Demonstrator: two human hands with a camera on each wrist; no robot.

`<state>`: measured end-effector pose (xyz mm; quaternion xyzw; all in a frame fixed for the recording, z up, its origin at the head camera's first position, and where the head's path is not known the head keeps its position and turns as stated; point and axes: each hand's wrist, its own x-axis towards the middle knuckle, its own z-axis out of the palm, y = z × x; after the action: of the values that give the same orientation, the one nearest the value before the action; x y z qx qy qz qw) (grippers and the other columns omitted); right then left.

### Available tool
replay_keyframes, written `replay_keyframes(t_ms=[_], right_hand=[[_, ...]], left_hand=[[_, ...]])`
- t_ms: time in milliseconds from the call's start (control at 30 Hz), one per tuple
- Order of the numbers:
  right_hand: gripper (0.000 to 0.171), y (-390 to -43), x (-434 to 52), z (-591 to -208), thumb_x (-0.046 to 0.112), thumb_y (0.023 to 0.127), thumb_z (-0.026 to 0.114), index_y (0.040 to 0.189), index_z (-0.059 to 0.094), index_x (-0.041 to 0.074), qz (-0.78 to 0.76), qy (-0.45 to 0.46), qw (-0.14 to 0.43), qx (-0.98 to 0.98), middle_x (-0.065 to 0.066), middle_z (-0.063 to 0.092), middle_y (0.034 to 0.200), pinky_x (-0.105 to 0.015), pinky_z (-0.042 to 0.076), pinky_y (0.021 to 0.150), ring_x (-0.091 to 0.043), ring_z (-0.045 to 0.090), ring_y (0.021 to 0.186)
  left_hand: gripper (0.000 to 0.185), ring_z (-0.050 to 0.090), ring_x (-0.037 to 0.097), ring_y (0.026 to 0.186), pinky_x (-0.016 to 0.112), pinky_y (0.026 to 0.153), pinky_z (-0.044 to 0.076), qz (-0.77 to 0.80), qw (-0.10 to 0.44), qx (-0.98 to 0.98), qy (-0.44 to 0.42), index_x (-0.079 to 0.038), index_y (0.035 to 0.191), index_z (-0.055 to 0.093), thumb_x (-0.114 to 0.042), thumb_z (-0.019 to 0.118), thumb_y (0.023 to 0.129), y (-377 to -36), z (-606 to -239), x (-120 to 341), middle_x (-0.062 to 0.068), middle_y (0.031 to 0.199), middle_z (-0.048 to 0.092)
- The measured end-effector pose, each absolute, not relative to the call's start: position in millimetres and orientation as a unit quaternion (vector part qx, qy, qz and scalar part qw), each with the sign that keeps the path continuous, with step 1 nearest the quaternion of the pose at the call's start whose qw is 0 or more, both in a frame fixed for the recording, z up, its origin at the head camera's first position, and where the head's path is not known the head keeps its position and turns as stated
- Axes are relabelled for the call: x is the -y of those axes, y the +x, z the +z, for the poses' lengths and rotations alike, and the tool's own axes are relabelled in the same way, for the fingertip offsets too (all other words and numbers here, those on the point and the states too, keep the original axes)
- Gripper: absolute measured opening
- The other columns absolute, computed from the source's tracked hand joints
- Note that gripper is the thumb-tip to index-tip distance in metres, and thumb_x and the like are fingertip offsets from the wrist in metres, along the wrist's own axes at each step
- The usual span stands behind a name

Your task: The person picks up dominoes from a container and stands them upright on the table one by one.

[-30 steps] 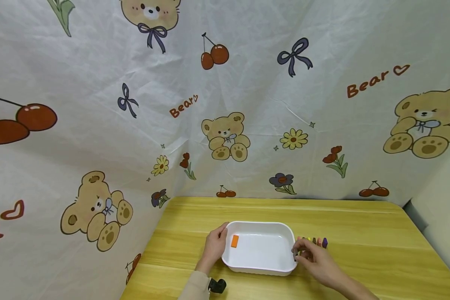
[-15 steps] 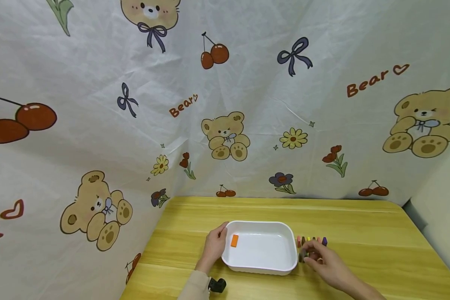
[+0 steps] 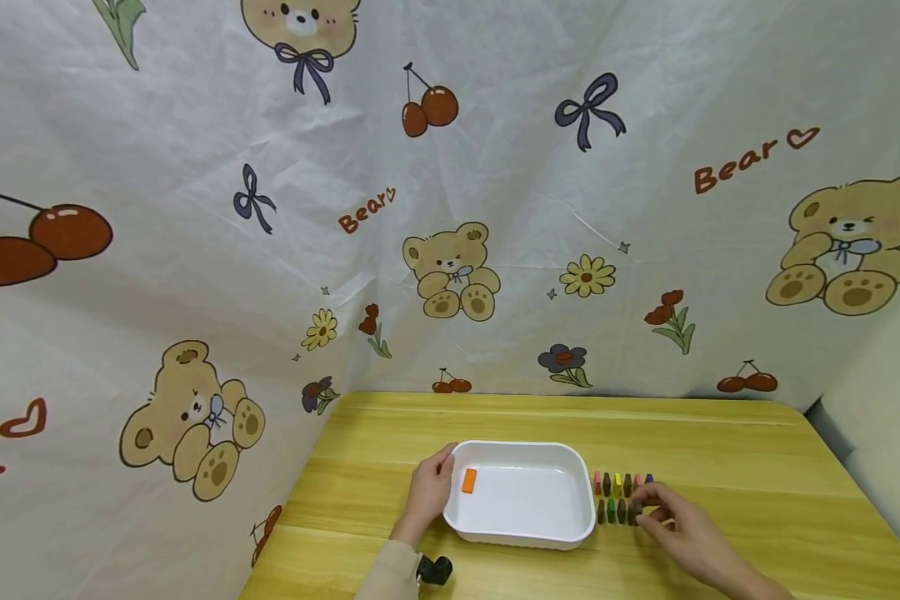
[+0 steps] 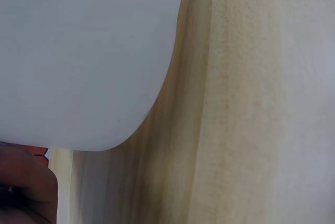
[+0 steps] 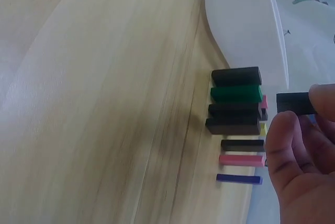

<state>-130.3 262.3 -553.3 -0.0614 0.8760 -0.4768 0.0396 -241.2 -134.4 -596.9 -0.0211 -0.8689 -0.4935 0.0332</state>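
A white plastic tray point(image 3: 521, 540) stands on the table. My left hand point(image 3: 429, 487) grips its left rim; in the left wrist view only curled fingers point(image 4: 26, 185) show beside the tray wall point(image 4: 89, 67). One orange domino block point(image 3: 468, 481) lies inside the tray. My right hand point(image 3: 678, 529) is right of the tray, pinching a dark domino block point(image 5: 294, 103) between thumb and finger. Below that block in the right wrist view stand a green block point(image 5: 236, 93) and several dark blocks point(image 5: 233, 126) in a near row.
Behind the near row runs another row of small upright blocks, with a pink block point(image 5: 241, 160) and a purple block point(image 5: 239, 179) among them. The wood-grain table point(image 3: 750, 467) extends to a bear-print cloth point(image 3: 525, 192) hung behind it.
My right hand has moved right, from the tray's right rim to the right end of the near row. This uncovers the near row's blocks. My left hand stays on the rim.
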Motion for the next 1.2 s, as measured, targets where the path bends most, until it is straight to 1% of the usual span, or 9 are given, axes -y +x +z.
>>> replay_keyframes(t_ms=[133, 233, 400, 500, 600, 700, 933, 1200], right_hand=[[0.029, -131.0, -269.5, -557.7, 0.005, 0.096, 0.069, 0.123, 0.06, 0.003, -0.472, -0.05, 0.039, -0.879, -0.016, 0.068, 0.119, -0.024, 0.058, 0.067, -0.018, 0.07, 0.087], [0.03, -133.4, -274.1, -562.3, 0.006, 0.096, 0.069, 0.124, 0.06, 0.003, -0.459, -0.04, 0.037, -0.887, -0.016, 0.068, 0.121, -0.023, 0.057, 0.067, -0.015, 0.069, 0.087], [0.029, -137.4, -278.9, -572.3, 0.006, 0.096, 0.069, 0.124, 0.061, 0.003, -0.446, -0.025, 0.035, -0.894, -0.015, 0.069, 0.122, -0.023, 0.057, 0.067, -0.008, 0.066, 0.085], [0.028, -138.8, -279.7, -579.5, 0.004, 0.095, 0.069, 0.122, 0.061, 0.003, -0.446, -0.024, 0.031, -0.894, -0.015, 0.069, 0.121, -0.022, 0.057, 0.068, -0.007, 0.065, 0.084], [0.027, -140.3, -279.0, -586.4, 0.003, 0.094, 0.07, 0.12, 0.063, 0.004, -0.445, -0.021, 0.03, -0.895, -0.014, 0.069, 0.12, -0.022, 0.057, 0.071, -0.007, 0.066, 0.085], [0.027, -142.1, -278.1, -592.4, 0.003, 0.093, 0.071, 0.119, 0.063, 0.006, -0.442, -0.016, 0.033, -0.896, -0.014, 0.07, 0.12, -0.021, 0.057, 0.072, -0.007, 0.066, 0.085], [0.028, -146.2, -276.7, -603.9, 0.001, 0.093, 0.07, 0.12, 0.062, 0.004, -0.43, -0.01, 0.033, -0.902, -0.019, 0.07, 0.123, -0.021, 0.058, 0.073, -0.008, 0.07, 0.085], [0.028, -149.6, -275.8, -607.0, 0.0, 0.094, 0.069, 0.121, 0.061, 0.005, -0.42, 0.0, 0.034, -0.907, -0.019, 0.07, 0.123, -0.022, 0.057, 0.072, -0.011, 0.07, 0.089]], left_hand=[[0.035, 0.055, 0.035, 0.139, 0.052, 0.114, 0.048, -0.496, 0.024, 0.868, -0.015, -0.015, 0.141, 0.065, -0.023, 0.051, 0.11, -244.3, -603.2, 135.3, 0.01, 0.146, 0.062], [0.036, 0.055, 0.036, 0.139, 0.053, 0.114, 0.048, -0.496, 0.025, 0.868, -0.018, -0.014, 0.142, 0.065, -0.024, 0.051, 0.11, -242.6, -601.1, 135.1, 0.011, 0.146, 0.062], [0.036, 0.055, 0.042, 0.137, 0.058, 0.111, 0.048, -0.508, 0.032, 0.86, -0.029, -0.009, 0.14, 0.066, -0.022, 0.052, 0.109, -236.1, -589.1, 133.7, 0.018, 0.144, 0.063], [0.035, 0.054, 0.04, 0.138, 0.057, 0.113, 0.047, -0.508, 0.025, 0.861, -0.018, -0.011, 0.14, 0.066, -0.021, 0.052, 0.109, -236.5, -589.4, 133.5, 0.015, 0.144, 0.062], [0.035, 0.055, 0.037, 0.139, 0.054, 0.113, 0.048, -0.498, 0.021, 0.867, -0.014, -0.014, 0.141, 0.065, -0.022, 0.051, 0.11, -240.2, -596.3, 134.8, 0.012, 0.145, 0.063], [0.035, 0.055, 0.036, 0.139, 0.054, 0.114, 0.048, -0.502, 0.018, 0.865, -0.015, -0.015, 0.141, 0.065, -0.022, 0.051, 0.11, -243.0, -601.8, 136.3, 0.012, 0.145, 0.062], [0.035, 0.055, 0.035, 0.139, 0.053, 0.115, 0.047, -0.5, 0.019, 0.866, -0.014, -0.017, 0.141, 0.065, -0.025, 0.051, 0.11, -245.8, -608.0, 138.1, 0.009, 0.146, 0.062], [0.035, 0.055, 0.035, 0.139, 0.053, 0.115, 0.047, -0.497, 0.023, 0.867, -0.014, -0.015, 0.141, 0.066, -0.024, 0.052, 0.109, -245.9, -607.6, 137.3, 0.01, 0.145, 0.063]])
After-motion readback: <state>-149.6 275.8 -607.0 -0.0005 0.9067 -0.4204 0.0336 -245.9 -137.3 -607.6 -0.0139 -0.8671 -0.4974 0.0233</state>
